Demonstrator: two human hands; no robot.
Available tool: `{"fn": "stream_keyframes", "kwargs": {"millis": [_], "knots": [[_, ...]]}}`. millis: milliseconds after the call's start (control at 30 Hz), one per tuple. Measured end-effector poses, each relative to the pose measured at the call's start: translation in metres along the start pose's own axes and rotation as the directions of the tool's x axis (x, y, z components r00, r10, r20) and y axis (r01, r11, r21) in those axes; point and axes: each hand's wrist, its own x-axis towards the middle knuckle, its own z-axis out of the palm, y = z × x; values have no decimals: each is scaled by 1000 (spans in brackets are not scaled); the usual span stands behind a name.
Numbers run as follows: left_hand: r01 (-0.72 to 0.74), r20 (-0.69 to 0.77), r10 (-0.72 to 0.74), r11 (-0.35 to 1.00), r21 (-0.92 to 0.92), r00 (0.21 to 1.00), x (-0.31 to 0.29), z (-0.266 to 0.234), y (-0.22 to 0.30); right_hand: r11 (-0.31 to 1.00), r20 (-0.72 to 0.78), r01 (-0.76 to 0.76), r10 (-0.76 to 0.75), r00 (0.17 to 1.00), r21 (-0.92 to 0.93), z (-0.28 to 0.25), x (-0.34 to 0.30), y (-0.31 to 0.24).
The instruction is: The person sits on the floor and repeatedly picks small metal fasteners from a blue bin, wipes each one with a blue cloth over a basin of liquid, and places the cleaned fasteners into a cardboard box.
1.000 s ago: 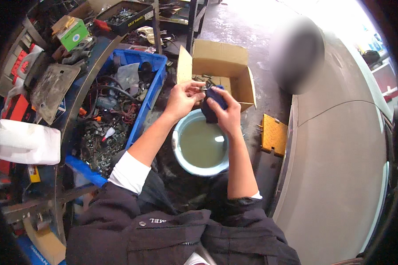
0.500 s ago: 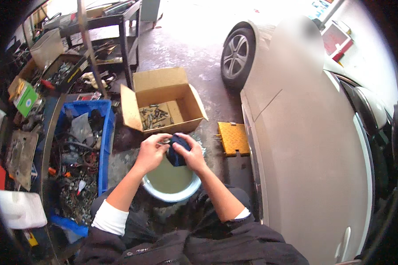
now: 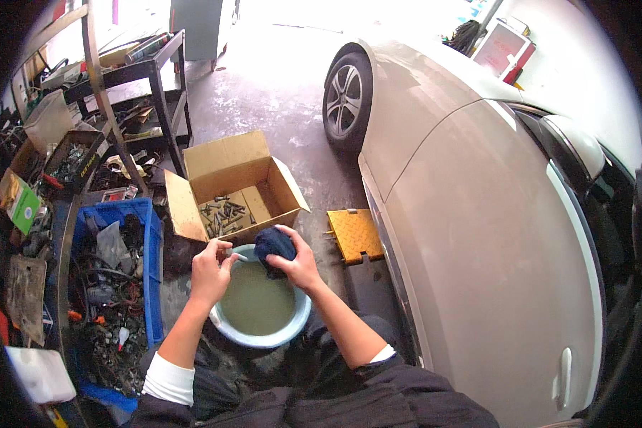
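Note:
Over a pale blue basin (image 3: 260,341) of murky greenish water, both my hands are raised side by side. My right hand (image 3: 297,262) grips a bunched dark blue cloth (image 3: 274,251) above the basin's far right side. At the far left rim, my left hand (image 3: 212,272) is closed in a pinch, thumb and fingertips around a small pale metal piece (image 3: 241,257) whose kind I cannot make out. Just beyond the basin stands an open cardboard box (image 3: 228,153) with several dark bolts (image 3: 225,216) scattered on its bottom.
A blue crate (image 3: 152,271) full of greasy parts stands on the left, by a dark metal rack (image 3: 157,107) with cluttered shelves. A beige car (image 3: 478,214) fills the right side. A yellow ramp block (image 3: 357,235) lies on the floor beside it.
My hands have come apart: the cloth in my right hand is now away from the piece in my left. The view has shifted, so the box and basin appear lower and further left.

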Motion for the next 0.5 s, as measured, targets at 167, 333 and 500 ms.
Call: {"fn": "stream_keyframes", "kwargs": {"millis": [167, 333, 500], "knots": [[-106, 33, 105, 994, 23, 994, -10, 0, 7, 854, 184, -111, 19, 983, 509, 22, -4, -11], [-98, 13, 99, 994, -57, 995, -9, -11, 15, 868, 330, -151, -15, 944, 472, 30, -1, -4], [-13, 19, 18, 973, -231, 1000, -15, -13, 13, 923, 463, -177, -2, 886, 342, 25, 3, -26]]}}
